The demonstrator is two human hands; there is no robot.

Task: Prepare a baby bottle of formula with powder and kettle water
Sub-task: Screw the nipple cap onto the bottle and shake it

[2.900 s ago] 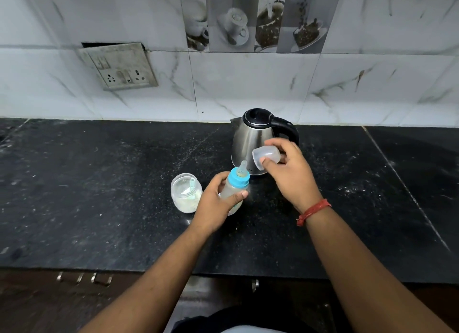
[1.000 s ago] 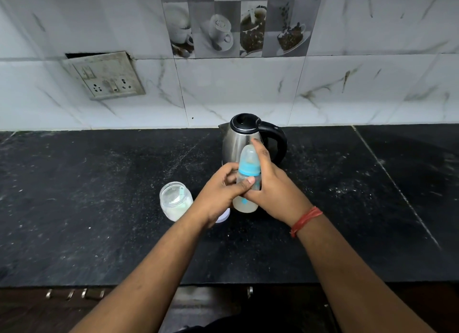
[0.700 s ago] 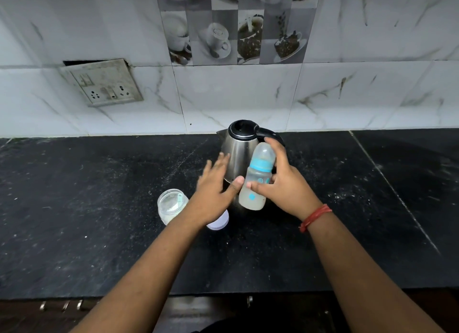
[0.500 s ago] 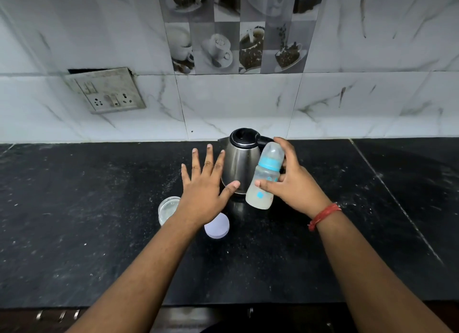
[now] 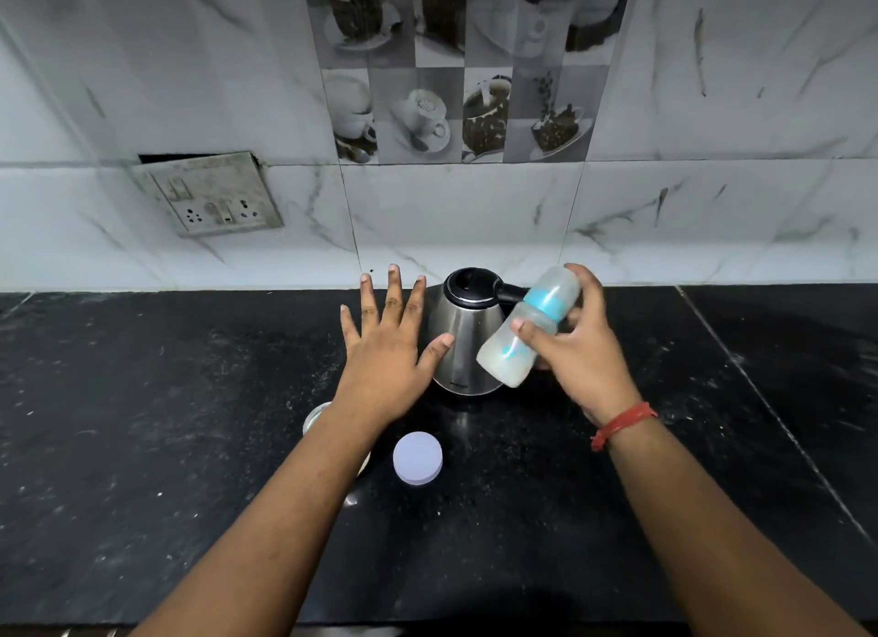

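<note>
My right hand (image 5: 582, 351) grips the capped baby bottle (image 5: 529, 325), which has a blue collar and milky liquid inside. The bottle is lifted off the counter and tilted, its cap pointing up and to the right. Behind it stands the steel kettle (image 5: 463, 346) with a black lid and handle. My left hand (image 5: 392, 351) hovers flat with spread fingers just left of the kettle, holding nothing. My left forearm hides most of the powder jar (image 5: 314, 417). The jar's pale round lid (image 5: 417, 458) lies on the counter.
The black stone counter (image 5: 142, 422) runs wall to wall, dusted with white specks. A switch and socket plate (image 5: 211, 194) is on the tiled wall at the left. The counter's front edge is close to my body.
The cap went onto the bottle. My left hand let go and spread open. My right hand has lifted the bottle and tilted it to the right.
</note>
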